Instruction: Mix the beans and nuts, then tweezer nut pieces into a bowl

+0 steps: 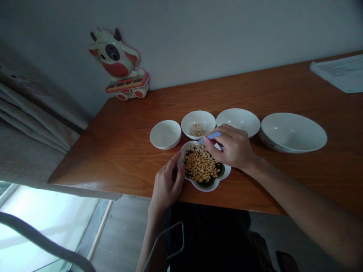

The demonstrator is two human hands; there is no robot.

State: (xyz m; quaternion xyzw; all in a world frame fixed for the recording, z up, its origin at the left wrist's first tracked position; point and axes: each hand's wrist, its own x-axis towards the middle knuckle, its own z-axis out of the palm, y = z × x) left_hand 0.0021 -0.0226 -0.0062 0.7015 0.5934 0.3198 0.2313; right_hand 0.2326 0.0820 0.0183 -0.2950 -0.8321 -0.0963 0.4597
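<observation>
A white scalloped dish (217, 184) sits near the front edge of the table. It holds yellow split beans (200, 166), pale flat seeds (195, 147) along the far side, and small dark green grains (208, 183). My left hand (168, 181) grips the dish's left rim, thumb on top. Over the dish's far right side, my right hand (231, 145) pinches light blue tweezers (211, 136). Their tips point left, close to the pale seeds; whether they hold one is too small to tell. Just behind, a small white bowl (198, 116) contains more pale seeds.
In a row with it stand a white bowl (165, 133) on the left, another (236, 115) behind my right hand, and a larger bowl (293, 132) further right. A cow-shaped toy keyboard (124, 71) leans at the wall. A white sheet (343, 73) lies at the far right.
</observation>
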